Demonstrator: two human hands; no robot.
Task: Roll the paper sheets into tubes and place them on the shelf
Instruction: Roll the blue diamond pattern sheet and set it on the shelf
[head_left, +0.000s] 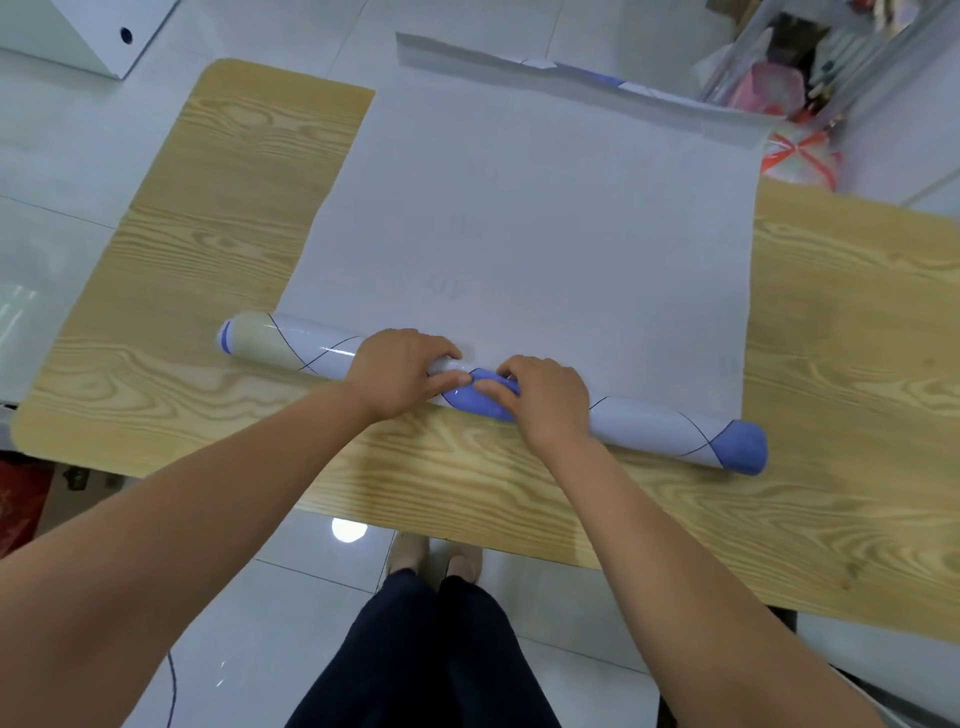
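Both hands sit side by side on the half-rolled paper sheet: left hand and right hand each curled around the tube on the wooden table.

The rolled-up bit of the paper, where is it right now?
In the head view, the rolled-up bit lies across the wooden table, gripped mid-length by the left hand and right hand, with the flat sheet beyond it.

A large pale grey paper sheet lies flat across the middle of the bench, its far edge curling up past the bench's far side. Its near end is wound into a glossy roll, white with blue patches and thin dark lines, lying slantwise near the bench's front edge.
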